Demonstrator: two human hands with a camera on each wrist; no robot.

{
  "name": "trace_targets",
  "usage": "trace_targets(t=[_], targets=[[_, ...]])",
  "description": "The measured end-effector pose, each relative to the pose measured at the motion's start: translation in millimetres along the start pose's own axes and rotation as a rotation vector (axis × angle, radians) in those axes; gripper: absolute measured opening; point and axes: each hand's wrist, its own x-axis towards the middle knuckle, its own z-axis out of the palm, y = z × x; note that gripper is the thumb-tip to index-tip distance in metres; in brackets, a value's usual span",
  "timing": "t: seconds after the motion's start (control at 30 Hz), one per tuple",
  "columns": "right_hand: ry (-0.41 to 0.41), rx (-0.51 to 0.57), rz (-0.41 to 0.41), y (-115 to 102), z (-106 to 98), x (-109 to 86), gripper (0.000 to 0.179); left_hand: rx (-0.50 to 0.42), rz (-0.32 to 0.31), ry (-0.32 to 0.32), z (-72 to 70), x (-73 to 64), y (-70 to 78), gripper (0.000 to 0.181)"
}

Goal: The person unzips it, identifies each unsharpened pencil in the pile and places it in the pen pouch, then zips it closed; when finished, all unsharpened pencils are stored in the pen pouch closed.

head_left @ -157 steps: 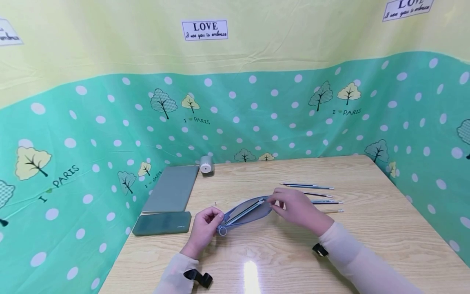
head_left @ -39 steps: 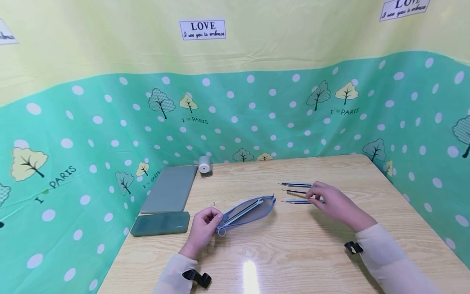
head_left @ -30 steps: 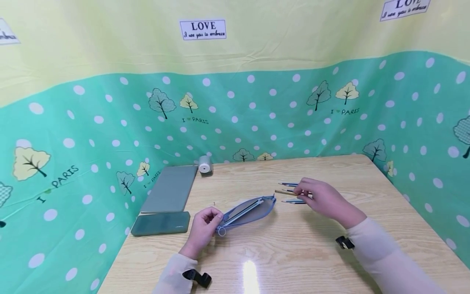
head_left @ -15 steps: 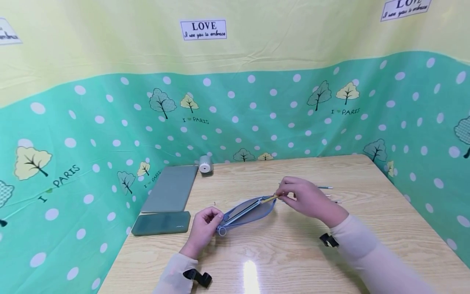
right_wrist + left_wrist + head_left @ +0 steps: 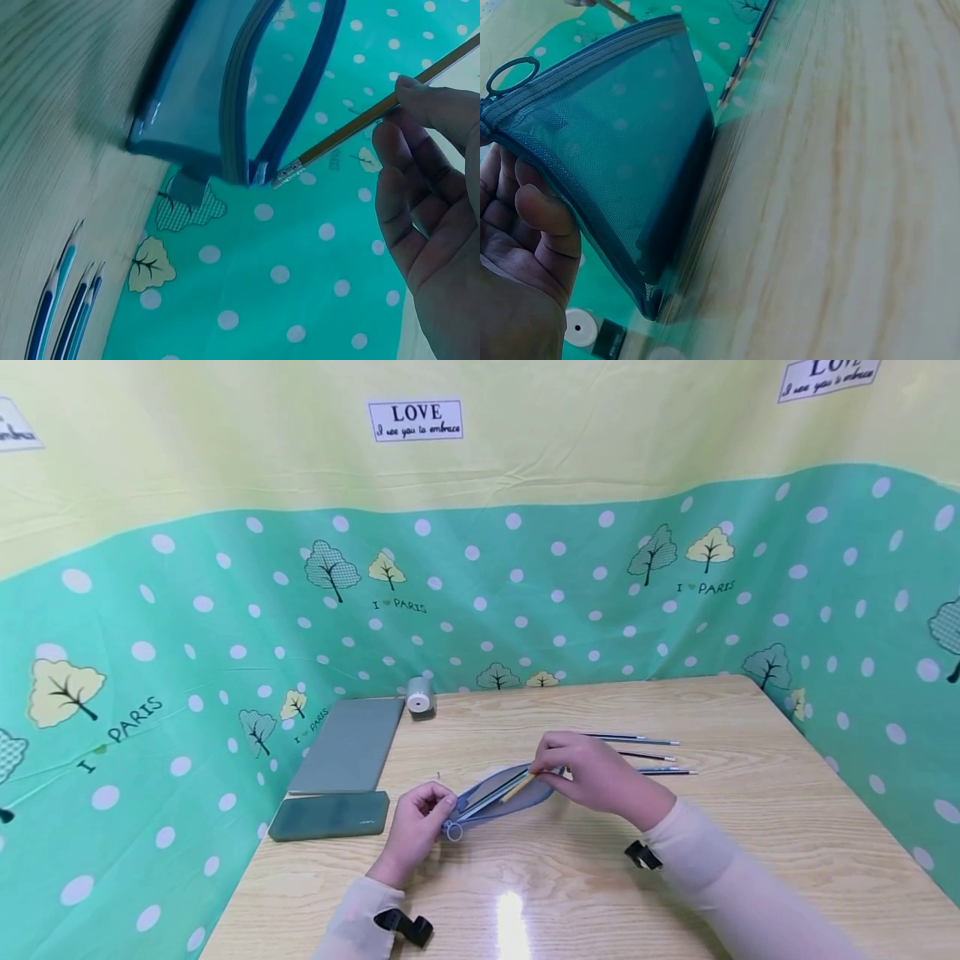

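Note:
A blue mesh zip pouch point(image 5: 517, 808) stands on the table with its mouth spread and several pencils point(image 5: 491, 797) inside. My left hand point(image 5: 417, 820) pinches its left end beside the zip's ring pull point(image 5: 513, 76). Between the thumb and fingers of my right hand point(image 5: 592, 772) is a yellow pencil point(image 5: 517, 787), slanting down into the pouch mouth in the head view. Its eraser end point(image 5: 289, 174) shows in the right wrist view, near the pouch's end. The pouch's mesh side point(image 5: 622, 142) faces the left wrist camera, with dark shapes faintly visible through it.
Several pencils point(image 5: 652, 757) lie on the wooden table point(image 5: 585, 893) right of the pouch, partly behind my right hand. At the left are a dark green case point(image 5: 330, 817) and a grey flat notebook-like item point(image 5: 351, 745). A pencil sharpener point(image 5: 421, 697) stands at the back.
My right hand took the yellow pencil from the table at right, carried it left and lowered its end into the pouch. My left hand kept its hold on the pouch.

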Motion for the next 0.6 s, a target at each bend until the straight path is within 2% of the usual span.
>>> trace_targets(t=[0.23,0.37,0.6], targets=[[0.017,0.015,-0.033,-7.9,6.0,8.4,0.026,-0.011,-0.007,-0.001,0.0,-0.2,0.5,0.01],[0.004,0.014,-0.036,-10.7,12.4,9.6,0.024,-0.008,-0.012,-0.003,0.0,-0.5,0.9,0.01],[0.031,0.042,-0.061,-14.4,19.5,11.4,0.03,-0.012,-0.014,-0.004,0.2,-0.2,1.2,0.01]])
